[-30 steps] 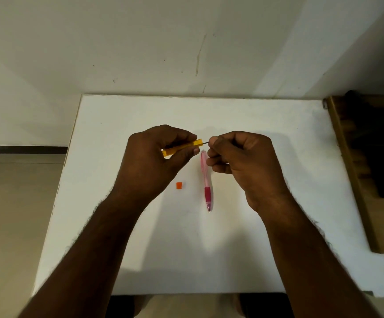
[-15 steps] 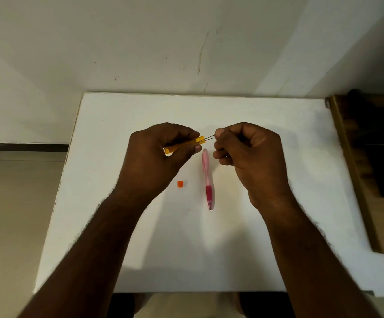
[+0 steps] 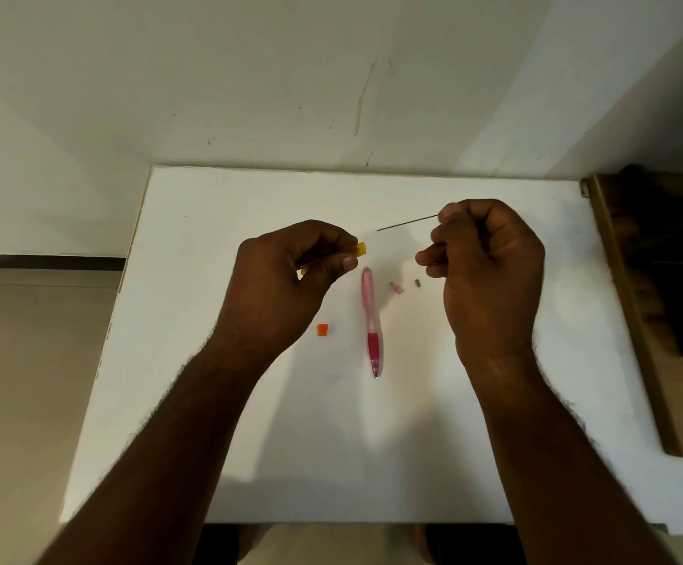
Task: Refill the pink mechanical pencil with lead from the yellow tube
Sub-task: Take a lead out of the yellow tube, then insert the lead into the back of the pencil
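Observation:
The pink mechanical pencil (image 3: 371,316) lies lengthwise on the white table (image 3: 217,401), tip toward me, between my two hands. My left hand (image 3: 287,279) grips the yellow lead tube (image 3: 359,249), whose open end pokes out past my fingers to the right. My right hand (image 3: 486,263) pinches a thin dark lead (image 3: 407,223) that sticks out to the left, fully clear of the tube. A small pink cap (image 3: 396,287) and a tiny grey piece (image 3: 417,283) lie right of the pencil's top. An orange tube cap (image 3: 322,330) lies left of the pencil.
The table butts against a pale wall (image 3: 291,95) at the back. A brown wooden surface (image 3: 658,320) with dark objects adjoins the table's right side. Beige floor (image 3: 26,381) lies to the left.
My right hand has pulled the lead out of the yellow tube and moved right and up. The left hand stayed in place with the tube. The pink cap and grey piece are now uncovered.

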Demonstrator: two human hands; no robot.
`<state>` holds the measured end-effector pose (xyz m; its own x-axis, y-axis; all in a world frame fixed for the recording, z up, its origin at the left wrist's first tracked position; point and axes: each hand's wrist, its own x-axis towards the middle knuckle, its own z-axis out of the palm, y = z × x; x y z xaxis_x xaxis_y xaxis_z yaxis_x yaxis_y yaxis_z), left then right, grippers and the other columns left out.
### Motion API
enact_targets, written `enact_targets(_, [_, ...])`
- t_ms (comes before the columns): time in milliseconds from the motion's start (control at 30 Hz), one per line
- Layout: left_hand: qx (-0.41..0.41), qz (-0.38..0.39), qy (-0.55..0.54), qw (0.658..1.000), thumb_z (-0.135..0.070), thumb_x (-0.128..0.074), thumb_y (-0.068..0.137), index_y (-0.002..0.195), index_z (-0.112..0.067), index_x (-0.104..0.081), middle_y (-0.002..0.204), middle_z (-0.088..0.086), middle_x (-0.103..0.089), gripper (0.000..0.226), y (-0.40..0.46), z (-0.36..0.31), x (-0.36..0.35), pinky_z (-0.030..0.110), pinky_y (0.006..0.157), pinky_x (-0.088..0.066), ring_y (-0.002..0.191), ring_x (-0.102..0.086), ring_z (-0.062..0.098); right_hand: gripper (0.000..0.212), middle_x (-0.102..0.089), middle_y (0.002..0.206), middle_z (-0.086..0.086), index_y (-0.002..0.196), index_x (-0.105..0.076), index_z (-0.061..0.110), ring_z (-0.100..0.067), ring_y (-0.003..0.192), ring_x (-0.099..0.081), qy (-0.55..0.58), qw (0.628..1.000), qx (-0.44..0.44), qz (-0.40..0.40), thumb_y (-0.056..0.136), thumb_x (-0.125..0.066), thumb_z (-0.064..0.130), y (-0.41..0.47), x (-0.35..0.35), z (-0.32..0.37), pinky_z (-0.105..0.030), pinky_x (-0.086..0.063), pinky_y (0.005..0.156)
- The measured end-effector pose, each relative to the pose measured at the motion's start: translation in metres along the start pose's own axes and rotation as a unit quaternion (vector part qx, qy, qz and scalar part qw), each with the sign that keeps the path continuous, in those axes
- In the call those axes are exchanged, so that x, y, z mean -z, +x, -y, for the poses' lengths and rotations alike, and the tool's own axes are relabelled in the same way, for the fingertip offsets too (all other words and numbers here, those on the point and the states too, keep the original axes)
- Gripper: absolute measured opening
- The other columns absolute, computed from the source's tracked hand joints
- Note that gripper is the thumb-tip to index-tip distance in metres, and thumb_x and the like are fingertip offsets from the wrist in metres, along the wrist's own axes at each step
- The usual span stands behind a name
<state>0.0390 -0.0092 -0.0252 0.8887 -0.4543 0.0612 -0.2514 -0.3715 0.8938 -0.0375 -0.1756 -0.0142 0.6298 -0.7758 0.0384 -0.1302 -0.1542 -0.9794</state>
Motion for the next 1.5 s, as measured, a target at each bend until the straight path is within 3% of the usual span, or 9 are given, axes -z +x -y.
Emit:
enact_targets(200, [0.046,-0.005,0.079,0.996,-0.021,-0.077,0.086,0.095,-0.024,-0.076,0.097,-0.013,-0.075,0.01,0.002,0.013,-0.003,0.014,0.083,-0.049,0.092,-0.066,0.002,0.015,-0.066,0.071,0.005,0.085,-0.066,0.021,-0.016,0.058,-0.07,0.035,0.998,-0.032,-0.037,0.095,-0.058,0.028,0.002,0.001,0.0,-0.028,-0.053,0.058])
enact_targets(367, [0.076,0.004,0.197,0.978,-0.023,-0.079,0.084,0.095,-0.021,-0.08,0.103,0.001,-0.069,0.011,0.004,0.03,-0.005,0.038,0.09,-0.05,0.103,-0.062,0.022,0.015,-0.067,0.069,0.007,0.084,-0.067,0.021,-0.015,0.057,-0.07,0.039,0.998,-0.04,-0.02,0.096,-0.059,0.026,0.001,0.0,-0.001,-0.026,-0.053,0.057])
enact_targets(467, [0.085,0.01,0.228,0.97,-0.023,-0.079,0.084,0.096,-0.023,-0.081,0.102,0.002,-0.067,0.013,0.004,0.035,-0.008,0.044,0.087,-0.051,0.103,-0.061,0.027,0.016,-0.068,0.069,0.007,0.083,-0.067,0.02,-0.014,0.056,-0.07,0.026,0.999,-0.034,-0.006,0.096,-0.06,0.025,0.0,-0.001,-0.002,-0.027,-0.053,0.057])
enact_targets(600, [0.076,0.024,0.256,0.963,-0.027,-0.078,0.084,0.104,-0.024,-0.08,0.103,0.001,-0.069,0.02,0.004,0.036,-0.009,0.037,0.087,-0.049,0.104,-0.061,0.026,0.017,-0.07,0.07,0.004,0.085,-0.068,0.016,-0.012,0.059,-0.072,-0.021,0.999,-0.013,0.022,0.096,-0.061,0.026,-0.001,-0.001,-0.005,-0.034,-0.057,0.059])
enact_targets(667, [0.074,0.026,0.248,0.966,-0.032,-0.08,0.081,0.111,-0.025,-0.077,0.108,-0.001,-0.069,0.031,0.005,0.033,-0.008,0.035,0.091,-0.048,0.108,-0.06,0.023,0.017,-0.07,0.069,0.007,0.085,-0.069,0.016,-0.011,0.06,-0.072,-0.042,0.999,-0.005,0.034,0.096,-0.062,0.027,-0.002,-0.002,-0.007,-0.029,-0.055,0.057])
enact_targets(833, [0.031,-0.009,0.068,0.997,-0.045,-0.086,0.067,0.105,-0.029,-0.078,0.1,-0.011,-0.071,0.042,0.004,0.009,-0.005,0.007,0.082,-0.044,0.094,-0.064,0.003,0.015,-0.071,0.075,0.008,0.087,-0.069,0.018,-0.013,0.068,-0.073,-0.112,0.992,0.012,0.061,0.097,-0.065,0.029,-0.004,-0.005,-0.009,-0.029,-0.059,0.068])
enact_targets(1067, [0.016,-0.007,0.001,1.0,-0.029,-0.082,0.081,0.083,-0.028,-0.078,0.084,-0.015,-0.074,0.004,0.0,-0.002,-0.007,0.001,0.08,-0.038,0.084,-0.067,0.002,0.017,-0.071,0.072,0.009,0.084,-0.068,0.019,-0.01,0.067,-0.073,-0.126,0.989,0.008,0.082,0.097,-0.065,0.029,-0.005,-0.007,-0.007,-0.027,-0.059,0.069])
enact_targets(1267, [0.004,-0.028,-0.004,1.0,-0.027,-0.08,0.083,0.079,-0.026,-0.077,0.079,-0.016,-0.073,0.005,0.0,-0.003,-0.007,-0.001,0.078,-0.036,0.079,-0.067,0.002,0.031,-0.076,0.084,0.003,0.092,-0.071,0.02,-0.013,0.068,-0.075,-0.041,0.987,-0.091,0.127,0.094,-0.065,0.05,-0.006,-0.009,-0.003,-0.038,-0.062,0.072])
enact_targets(1500, [-0.003,-0.016,-0.005,1.0,-0.027,-0.08,0.083,0.081,-0.028,-0.077,0.083,-0.015,-0.074,0.003,-0.001,-0.002,-0.012,0.004,0.075,-0.042,0.082,-0.067,0.003,0.015,-0.076,0.071,0.003,0.08,-0.075,0.022,-0.017,0.071,-0.075,-0.054,0.983,-0.077,0.157,0.093,-0.072,0.03,-0.007,-0.007,-0.004,-0.04,-0.063,0.075])
